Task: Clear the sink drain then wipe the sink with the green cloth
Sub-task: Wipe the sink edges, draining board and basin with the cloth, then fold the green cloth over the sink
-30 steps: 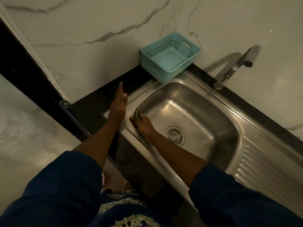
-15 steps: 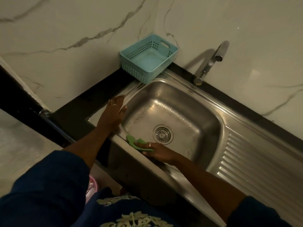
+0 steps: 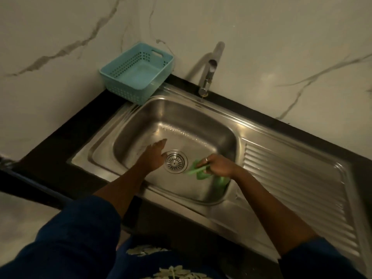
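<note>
The stainless steel sink point(image 3: 181, 121) fills the middle of the view, with a round perforated drain point(image 3: 175, 161) in its basin floor. My right hand point(image 3: 218, 165) is closed on the green cloth point(image 3: 201, 172), low in the basin just right of the drain, near the front right wall. The cloth is blurred by motion. My left hand point(image 3: 154, 156) is flat with fingers extended, inside the basin just left of the drain, holding nothing.
A light blue perforated plastic basket point(image 3: 136, 74) stands at the back left corner on the black counter point(image 3: 66, 137). A chrome tap point(image 3: 209, 71) rises behind the basin. A ribbed draining board point(image 3: 298, 188) lies to the right. Marble wall behind.
My right hand has carried the green cloth from the basin's front left wall across to the right of the drain. My left hand has moved off the sink's left rim into the basin.
</note>
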